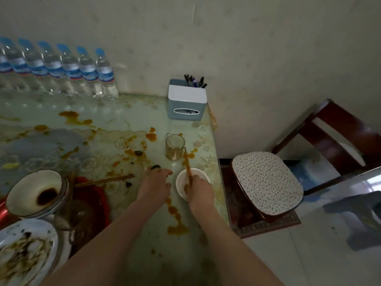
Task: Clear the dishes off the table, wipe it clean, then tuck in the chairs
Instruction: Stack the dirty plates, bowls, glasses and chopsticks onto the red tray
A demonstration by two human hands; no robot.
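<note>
Head view, nearest first: a smeared white plate (24, 250) sits at the near left corner of the worktop (144, 240), with a stacked bowl (35, 193) holding dark sauce just beyond it and a loose pair of chopsticks (105, 180) lying to its right. Further in, the right hand (199, 193) is closed around a second pair of chopsticks (187, 166), whose lower ends rest in the small white bowl (191, 182) near the right edge. The left hand (155, 184) hovers just left of that bowl, fingers loosely curled and holding nothing that I can see. Beyond them stands a glass (174, 147), then a tissue box (186, 104) with pens and a row of water bottles (59, 69) against the wall. A cushioned chair (268, 182) stands pulled out at right.

Clearing appears to be under way; orange spills are not yet wiped. Next, the left hand likely needs to grip the bowl's rim, keeping it level.
</note>
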